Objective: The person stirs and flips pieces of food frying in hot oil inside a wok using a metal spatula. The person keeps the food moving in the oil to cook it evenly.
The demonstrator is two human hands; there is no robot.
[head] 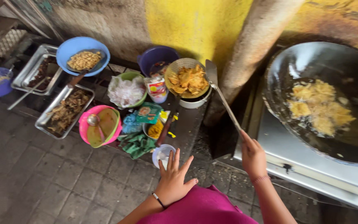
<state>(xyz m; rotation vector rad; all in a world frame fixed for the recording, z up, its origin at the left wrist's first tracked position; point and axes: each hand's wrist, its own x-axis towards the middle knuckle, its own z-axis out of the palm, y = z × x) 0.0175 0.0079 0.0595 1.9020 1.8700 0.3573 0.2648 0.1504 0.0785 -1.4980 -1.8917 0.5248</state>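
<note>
Left hand: left hand (172,179), nearest the camera, hovers flat with fingers spread over the paved floor (34,174), just short of a small white cup (163,154); its grip is released and holds nothing.
Right hand: right hand (252,155) has its grip clenched around the far end of a long metal handle.
Thing held: wire skimmer (187,78), a round mesh basket on that thin handle, heaped with golden fried pieces (188,80).
Where it is: basket rests over a white pot (195,102) at the back of the dark worktop (189,120), well apart from the wok.
Handling: likely light in itself but front-heavy with the load out at the far end; the rod looks stiff, and probably greasy, so slippery.
Where to hold: judged best at the handle's end, where the fingers already close, kept level so nothing slides off the shallow mesh.
Contents: crisp pieces look brittle and loosely piled.
Wok: large dark wok (311,62) to the right holds oil and a pale frying batch (320,105).
Around: blue bowl (82,49) of fried bits, metal trays (65,110), pink basin (100,124) with a spoon, green cloth (136,144).
</note>
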